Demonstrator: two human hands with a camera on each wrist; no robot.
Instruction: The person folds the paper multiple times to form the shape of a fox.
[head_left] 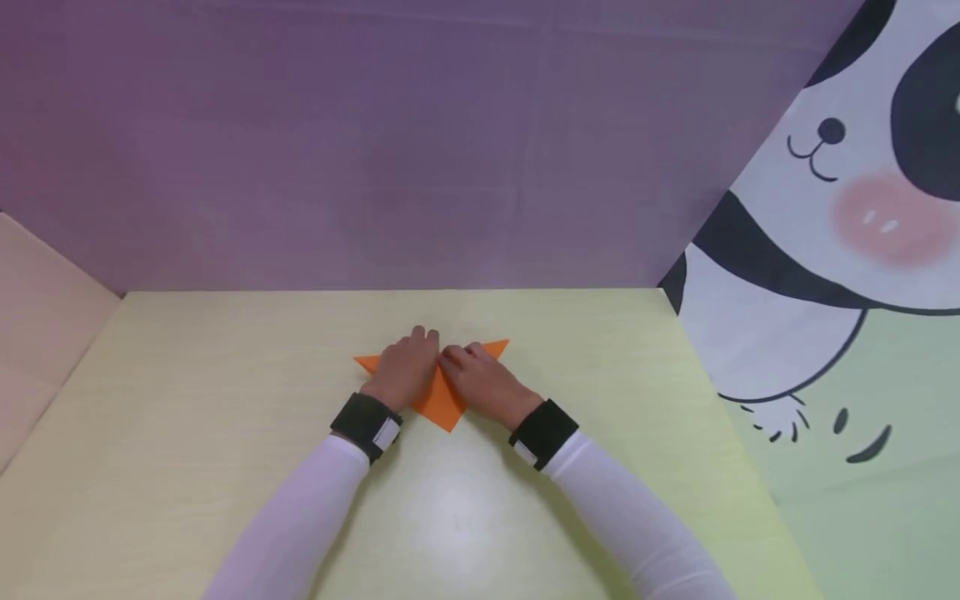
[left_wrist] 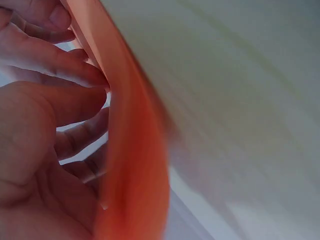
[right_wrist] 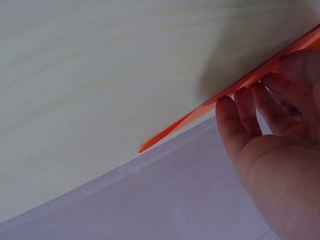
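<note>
The left hand (head_left: 403, 367) has its thumb and forefinger brought together at the orange paper (head_left: 439, 407), and it appears to pinch an edge; the right hand (head_left: 486, 385) grips the same sheet just beside it, fingers bent and their tips against the paper. The sheet lies under and between the two hands on the table (head_left: 195, 433), its corners jutting out left and right and a broad point facing the person.

The work in hand looks like folding or creasing. To do it well, both hands should keep a light, even hold so that the layers stay aligned; one set of fingertips can anchor the sheet while the other presses outward from the middle. Flattening each fold against the firm table would give a sharper line than squeezing it in the air, and pulling too hard at the pinched spot could wrinkle or tear the sheet.

The paper seems thin and smooth, with a matt face. In the left wrist view it bows in a soft curve, not flattened there; in the right wrist view it narrows to a slender tip, with layers lying close together. The table is pale and faintly wood-grained. Dark bands (head_left: 366, 427) circle both wrists, above white sleeves (head_left: 288, 517).
</note>
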